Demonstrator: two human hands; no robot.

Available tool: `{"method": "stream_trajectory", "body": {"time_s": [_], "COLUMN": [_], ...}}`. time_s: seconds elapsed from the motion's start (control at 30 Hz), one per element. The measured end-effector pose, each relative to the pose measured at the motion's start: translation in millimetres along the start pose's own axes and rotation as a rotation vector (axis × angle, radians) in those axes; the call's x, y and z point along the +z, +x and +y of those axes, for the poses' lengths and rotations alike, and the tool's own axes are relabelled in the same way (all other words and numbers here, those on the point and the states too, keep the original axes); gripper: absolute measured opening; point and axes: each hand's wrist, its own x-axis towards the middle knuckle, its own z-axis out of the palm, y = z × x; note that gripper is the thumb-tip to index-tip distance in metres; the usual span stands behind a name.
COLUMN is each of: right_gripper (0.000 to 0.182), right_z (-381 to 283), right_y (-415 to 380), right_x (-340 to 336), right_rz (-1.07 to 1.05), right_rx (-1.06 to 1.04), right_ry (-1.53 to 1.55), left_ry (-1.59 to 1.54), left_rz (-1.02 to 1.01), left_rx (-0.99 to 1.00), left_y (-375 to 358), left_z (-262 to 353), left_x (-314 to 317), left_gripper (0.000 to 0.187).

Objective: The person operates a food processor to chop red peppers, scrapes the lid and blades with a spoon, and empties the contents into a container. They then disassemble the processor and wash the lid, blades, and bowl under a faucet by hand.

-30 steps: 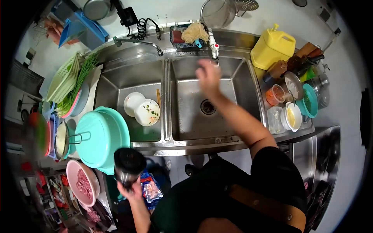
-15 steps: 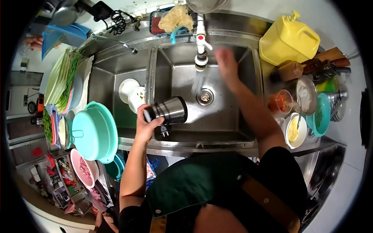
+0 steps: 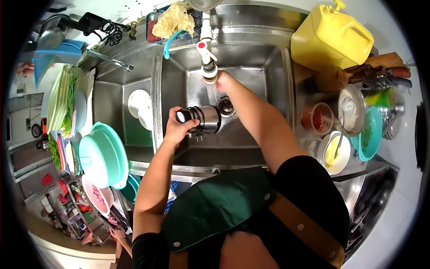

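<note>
My left hand (image 3: 178, 129) is closed round the black end of a steel cylindrical appliance (image 3: 209, 118), which looks like a small electric grinder with its cord wound round it. The appliance is tilted on its side over the right sink basin (image 3: 246, 62), its plug (image 3: 199, 136) hanging below. Water streams from the white tap (image 3: 207, 56) with a red-centred top. Beside that stream is my right hand (image 3: 225, 83), its fingers mostly hidden behind the tap's nozzle and water. The drain (image 3: 226, 107) lies just below it.
White dishes (image 3: 139, 104) lie in the left basin. A turquoise tub (image 3: 103, 154) stands left of the sink. On the right are a yellow jug (image 3: 331, 40), a red-filled tub (image 3: 321, 119) and bowls of food (image 3: 337, 152). Another person's hand (image 3: 118, 235) shows at lower left.
My right hand has come down and left to the running water under the tap. The appliance is still in my left hand, now nearer the drain. The view has shifted slightly.
</note>
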Motion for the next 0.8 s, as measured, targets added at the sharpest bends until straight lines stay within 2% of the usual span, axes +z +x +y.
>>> {"method": "stream_trajectory", "body": {"time_s": [0.07, 0.13, 0.17, 0.23, 0.27, 0.3, 0.33, 0.37, 0.4, 0.43, 0.47, 0.53, 0.57, 0.6, 0.63, 0.67, 0.73, 0.77, 0.8], "right_gripper": [0.042, 0.049, 0.049, 0.036, 0.024, 0.015, 0.017, 0.022, 0.033, 0.043, 0.053, 0.059, 0.058, 0.055, 0.054, 0.053, 0.051, 0.046, 0.046], "right_z": [-0.7, -21.1, -20.2, -12.0, -14.5, 2.5, 3.7, 14.2, 16.0, 16.0, 12.1, 8.9, 28.0, 54.9, 72.0, 81.4, 79.4, 77.1, 74.7], "right_y": [-23.9, -73.1, -78.4, -93.0, -111.5, -124.4, -146.8, -165.3, -178.5, -192.1, -208.1, -228.3, -236.1, -239.1, -244.5, -249.2, -253.1, -248.7, -238.5], "right_x": [-12.2, -15.5, -8.6, 3.8, 19.8, 34.7, 59.1, 80.2, 96.4, 109.8, 119.1, 130.8, 125.4, 107.7, 92.1, 78.4, 61.3, 62.0, 65.2], "right_rz": [0.787, 0.820, 0.814, 0.710, 0.439, 0.370, 0.153, 0.150, 0.070, 0.042, 0.071, -0.017, -0.094, -0.167, -0.149, -0.132, -0.373, -0.334, -0.320], "right_rx": [0.152, -0.295, -0.298, -0.308, -0.300, -0.614, -0.669, -0.866, -0.917, -1.002, -0.994, -0.902, -1.003, -1.192, -1.285, -1.375, -0.961, -0.760, -0.756], "right_ry": [-1.556, -1.555, -1.553, -1.322, -1.280, -1.317, -1.381, -1.454, -1.536, -1.592, -1.604, -1.762, -1.727, -1.818, -1.860, -1.899, -1.786, -1.830, -1.823], "left_ry": [0.016, 0.036, 0.039, -0.028, -0.027, -0.071, -0.114, -0.104, -0.104, -0.235, -0.364, -0.413, -0.541, -0.669, -0.771, -0.745, -0.744, -0.790, -0.778], "left_rz": [0.048, 0.071, 0.093, 0.119, 0.120, 0.151, 0.180, 0.199, 0.195, 0.155, 0.115, 0.087, 0.020, -0.052, -0.241, -0.050, -0.040, -0.125, -0.183], "left_rx": [-0.126, -0.119, -0.099, -0.067, -0.063, -0.069, -0.074, -0.095, -0.091, -0.154, -0.217, -0.185, -0.205, -0.221, -0.142, -0.170, -0.112, -0.061, 0.007], "left_y": [-10.4, -10.5, -12.1, -17.9, -19.4, -21.0, -22.1, -22.2, -23.5, -26.2, -29.5, -38.2, -38.4, -35.4, -32.4, -42.5, -49.5, -48.9, -51.4], "left_z": [9.1, 2.8, 1.9, -1.8, -2.1, -3.0, -4.2, -6.6, -5.7, -3.5, -0.4, 0.6, -3.5, -6.5, -9.3, 5.3, 9.7, 5.1, 1.8], "left_x": [-8.2, -16.1, -18.6, -19.6, -18.9, -18.6, -19.0, -20.2, -23.3, -27.8, -31.6, -39.3, -48.7, -59.9, -74.9, -76.5, -93.0, -101.7, -107.0], "left_gripper": [0.067, 0.067, 0.066, 0.062, 0.062, 0.062, 0.061, 0.061, 0.061, 0.060, 0.060, 0.037, 0.033, 0.029, 0.029, 0.033, 0.035, 0.038, 0.045]}}
